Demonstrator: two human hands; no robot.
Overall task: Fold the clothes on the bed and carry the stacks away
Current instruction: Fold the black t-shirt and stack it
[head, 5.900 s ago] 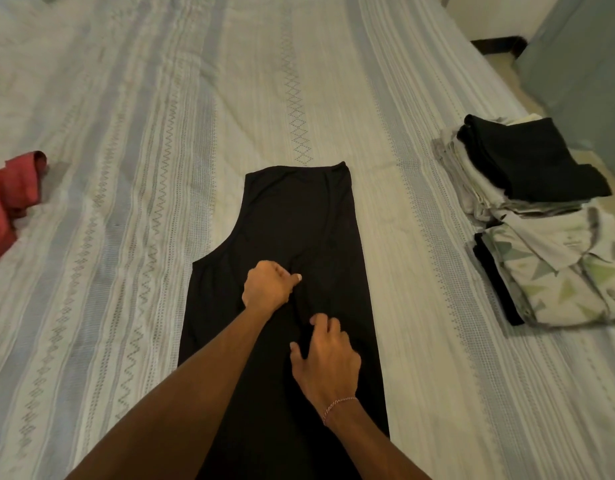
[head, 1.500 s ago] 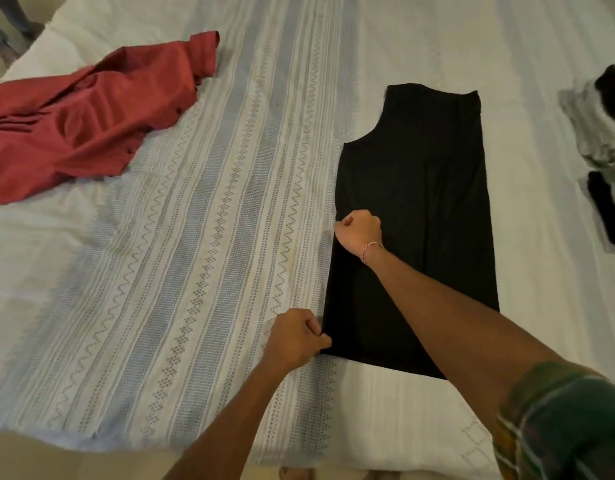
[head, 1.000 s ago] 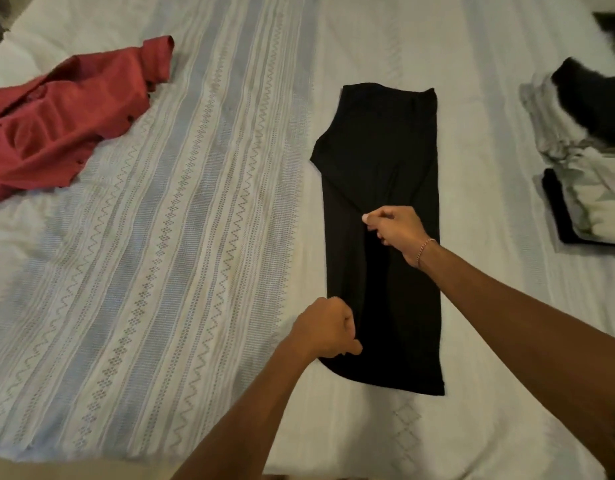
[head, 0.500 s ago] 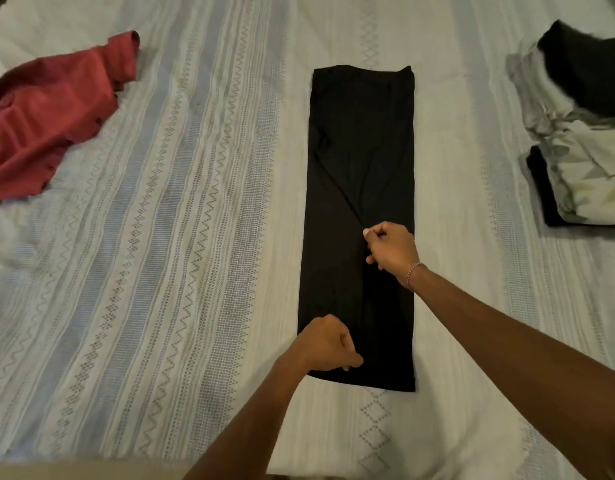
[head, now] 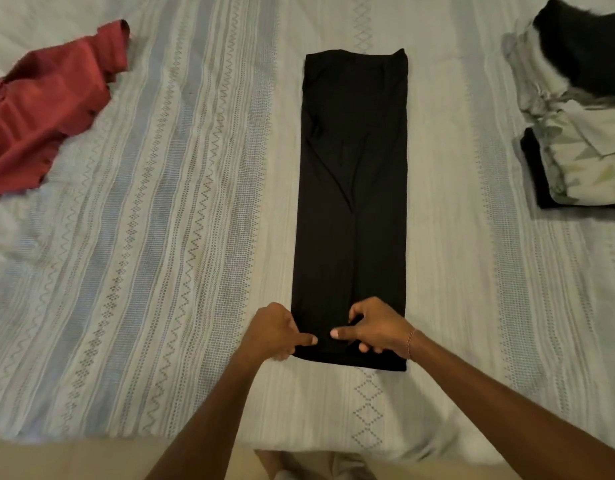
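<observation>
A black garment (head: 353, 188) lies folded into a long narrow strip on the striped bed (head: 181, 209), running away from me. My left hand (head: 276, 330) grips its near left corner, thumb on top of the cloth. My right hand (head: 375, 327) grips the near hem just right of it, thumb on top and fingers curled under the edge. The two thumbs almost meet.
A crumpled red shirt (head: 46, 109) lies at the far left. At the right edge sit folded stacks: a black piece on pale clothes (head: 583, 46) and a patterned white-green piece over black (head: 583, 157). The bed's near edge runs just below my forearms.
My right hand has slid from the middle of the strip down to the near hem beside my left hand. The garment's left side now lies folded in, leaving a straight strip.
</observation>
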